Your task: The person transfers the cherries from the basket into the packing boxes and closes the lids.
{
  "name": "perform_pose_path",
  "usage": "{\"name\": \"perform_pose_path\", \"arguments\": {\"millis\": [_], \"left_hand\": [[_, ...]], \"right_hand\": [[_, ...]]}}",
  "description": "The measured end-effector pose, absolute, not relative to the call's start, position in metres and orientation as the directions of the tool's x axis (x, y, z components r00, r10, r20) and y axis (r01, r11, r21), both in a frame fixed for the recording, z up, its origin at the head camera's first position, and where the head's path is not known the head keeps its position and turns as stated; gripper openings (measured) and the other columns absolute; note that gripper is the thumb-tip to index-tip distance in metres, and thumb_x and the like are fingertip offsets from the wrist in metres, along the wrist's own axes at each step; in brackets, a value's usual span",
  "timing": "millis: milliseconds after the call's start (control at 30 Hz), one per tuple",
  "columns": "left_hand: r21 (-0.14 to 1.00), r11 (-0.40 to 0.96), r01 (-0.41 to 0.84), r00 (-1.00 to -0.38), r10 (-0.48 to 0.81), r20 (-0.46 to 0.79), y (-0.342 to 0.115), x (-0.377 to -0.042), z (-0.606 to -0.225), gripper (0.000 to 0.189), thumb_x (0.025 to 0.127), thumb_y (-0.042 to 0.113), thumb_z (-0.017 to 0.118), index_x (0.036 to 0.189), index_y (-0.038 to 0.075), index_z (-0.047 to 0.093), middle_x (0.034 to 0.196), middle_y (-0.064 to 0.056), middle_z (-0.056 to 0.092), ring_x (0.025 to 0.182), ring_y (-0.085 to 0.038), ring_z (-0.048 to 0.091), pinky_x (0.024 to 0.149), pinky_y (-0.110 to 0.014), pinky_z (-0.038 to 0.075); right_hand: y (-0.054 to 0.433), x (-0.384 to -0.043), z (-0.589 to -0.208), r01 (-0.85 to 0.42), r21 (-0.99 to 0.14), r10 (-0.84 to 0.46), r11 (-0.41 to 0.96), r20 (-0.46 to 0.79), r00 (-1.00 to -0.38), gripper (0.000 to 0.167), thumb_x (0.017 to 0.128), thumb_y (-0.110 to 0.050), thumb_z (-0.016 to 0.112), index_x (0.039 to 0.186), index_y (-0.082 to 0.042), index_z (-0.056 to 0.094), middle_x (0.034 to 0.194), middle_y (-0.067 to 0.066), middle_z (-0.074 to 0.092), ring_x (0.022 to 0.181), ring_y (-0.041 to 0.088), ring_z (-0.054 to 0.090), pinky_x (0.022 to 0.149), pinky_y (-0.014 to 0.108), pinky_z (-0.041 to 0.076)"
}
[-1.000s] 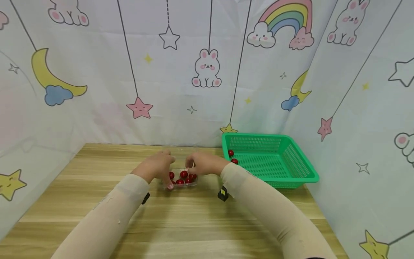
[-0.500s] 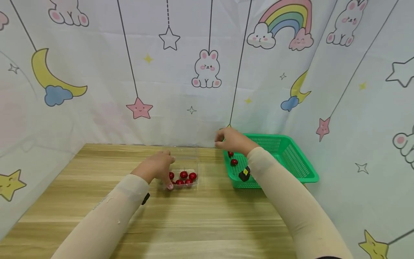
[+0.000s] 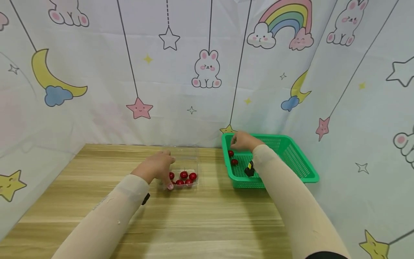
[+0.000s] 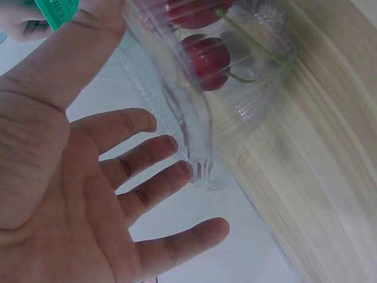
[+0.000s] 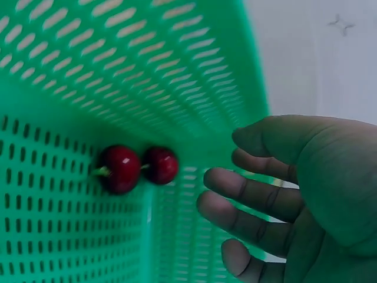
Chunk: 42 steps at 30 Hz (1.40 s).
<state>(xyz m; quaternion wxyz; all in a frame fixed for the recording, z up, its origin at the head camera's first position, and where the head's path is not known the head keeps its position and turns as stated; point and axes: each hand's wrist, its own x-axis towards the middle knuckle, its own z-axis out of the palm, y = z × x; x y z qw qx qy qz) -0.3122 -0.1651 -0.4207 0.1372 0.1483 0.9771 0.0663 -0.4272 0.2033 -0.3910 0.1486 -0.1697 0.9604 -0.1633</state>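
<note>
- Head view, left hand (image 3: pixel 156 167): spanning the left end of a clear plastic box (image 3: pixel 197 182), spreading thumb and fingers well apart, touching the box without visibly curling round it.
- Head view, cherries in the box (image 3: pixel 183 175): lying in a loose cluster, showing red; full count being partly masked by the left thumb.
- Head view, clear lid (image 3: pixel 185 154): standing open behind the box, toward the patterned cloth (image 3: pixel 106 68).
- Head view, right hand (image 3: pixel 245 141): hovering over the back left part of a green basket (image 3: pixel 304 163), pointing fingers downward.
- Head view, cherries in the basket (image 3: pixel 234 162): lying near the left wall, two showing, one behind the other.
- Head view, table (image 3: pixel 194 223): bearing both box and basket, showing wood grain.
- Left wrist view, left hand: holding the fingers parted and nearly straight, meeting the clear plastic at several fingertips, laying the thumb by the box edge; pressure not showing.
- Right wrist view, right hand: relaxing in a loose half-bend, bringing thumb tip close to index, holding nothing visible.
- Right wrist view, cherries in the basket: sitting side by side near a corner.
</note>
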Motion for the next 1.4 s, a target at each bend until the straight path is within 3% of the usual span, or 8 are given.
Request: {"name": "perform_pose_path", "arguments": {"millis": [200, 433, 667, 800, 933, 1033, 1200, 1400], "left_hand": [[0.170, 0.947, 0.273, -0.919, 0.309, -0.245, -0.166, -0.313, -0.423, 0.119, 0.069, 0.048, 0.111, 0.167, 0.007, 0.057, 0.162, -0.020, 0.056, 0.158, -0.046, 0.049, 0.123, -0.068, 0.051], [0.176, 0.946, 0.271, -0.918, 0.309, -0.248, -0.168, -0.316, -0.425, 0.120, 0.069, 0.049, 0.111, 0.168, 0.008, 0.057, 0.160, -0.019, 0.057, 0.155, -0.044, 0.051, 0.122, -0.066, 0.053], [0.178, 0.947, 0.267, -0.919, 0.306, -0.250, -0.166, -0.314, -0.421, 0.120, 0.069, 0.048, 0.111, 0.168, 0.007, 0.056, 0.158, -0.019, 0.057, 0.153, -0.043, 0.052, 0.120, -0.065, 0.054], [0.178, 0.948, 0.264, -0.919, 0.303, -0.251, -0.167, -0.315, -0.421, 0.120, 0.069, 0.048, 0.111, 0.168, 0.008, 0.056, 0.159, -0.019, 0.056, 0.153, -0.043, 0.052, 0.121, -0.066, 0.054], [0.179, 0.948, 0.264, -0.919, 0.304, -0.251, -0.167, -0.315, -0.423, 0.121, 0.069, 0.049, 0.111, 0.168, 0.008, 0.056, 0.160, -0.019, 0.056, 0.155, -0.044, 0.051, 0.121, -0.066, 0.053], [0.181, 0.947, 0.266, -0.918, 0.306, -0.251, -0.167, -0.315, -0.423, 0.121, 0.067, 0.049, 0.111, 0.168, 0.008, 0.057, 0.159, -0.019, 0.056, 0.153, -0.044, 0.052, 0.120, -0.066, 0.054], [0.186, 0.944, 0.271, -0.917, 0.312, -0.249, -0.167, -0.316, -0.423, 0.122, 0.067, 0.049, 0.111, 0.168, 0.007, 0.056, 0.160, -0.020, 0.056, 0.154, -0.045, 0.051, 0.121, -0.066, 0.053], [0.195, 0.946, 0.261, -0.918, 0.305, -0.253, -0.168, -0.317, -0.425, 0.121, 0.069, 0.047, 0.111, 0.169, 0.007, 0.055, 0.162, -0.020, 0.054, 0.157, -0.046, 0.049, 0.123, -0.067, 0.051]], "right_hand": [[0.205, -0.435, -0.405, -0.220, -0.348, -0.338, 0.911, -0.327, -0.882, 0.029, 0.113, -0.019, 0.066, 0.130, -0.002, 0.081, 0.134, 0.019, 0.078, 0.107, 0.035, 0.080, 0.099, 0.055, 0.067], [0.201, -0.449, -0.425, -0.240, -0.243, -0.324, 0.940, -0.411, -0.852, 0.016, 0.107, -0.026, 0.079, 0.103, -0.013, 0.087, 0.101, 0.007, 0.083, 0.088, 0.024, 0.078, 0.081, 0.045, 0.066], [0.198, -0.443, -0.426, -0.215, -0.267, -0.317, 0.939, -0.437, -0.842, 0.043, 0.104, -0.019, 0.084, 0.065, -0.020, 0.065, 0.065, -0.002, 0.063, 0.066, 0.016, 0.063, 0.068, 0.036, 0.055], [0.199, -0.447, -0.430, -0.198, -0.273, -0.307, 0.941, -0.452, -0.837, 0.038, 0.102, -0.019, 0.086, 0.068, -0.019, 0.067, 0.071, -0.001, 0.069, 0.071, 0.018, 0.071, 0.067, 0.035, 0.061], [0.200, -0.447, -0.425, -0.200, -0.268, -0.306, 0.942, -0.446, -0.841, 0.016, 0.102, -0.020, 0.085, 0.087, -0.018, 0.083, 0.090, 0.000, 0.081, 0.086, 0.020, 0.079, 0.062, 0.030, 0.062], [0.202, -0.443, -0.415, -0.209, -0.278, -0.315, 0.937, -0.422, -0.850, 0.011, 0.103, -0.019, 0.081, 0.096, -0.015, 0.088, 0.093, 0.002, 0.084, 0.088, 0.022, 0.079, 0.058, 0.028, 0.057], [0.201, -0.438, -0.395, -0.231, -0.330, -0.349, 0.915, -0.365, -0.863, 0.033, 0.105, -0.017, 0.071, 0.072, -0.014, 0.070, 0.063, -0.003, 0.057, 0.060, 0.015, 0.047, 0.058, 0.031, 0.044], [0.191, -0.433, -0.377, -0.311, -0.359, -0.414, 0.880, -0.260, -0.872, 0.042, 0.103, -0.013, 0.063, 0.064, -0.019, 0.052, 0.057, -0.007, 0.037, 0.057, 0.011, 0.025, 0.060, 0.031, 0.030]]}}
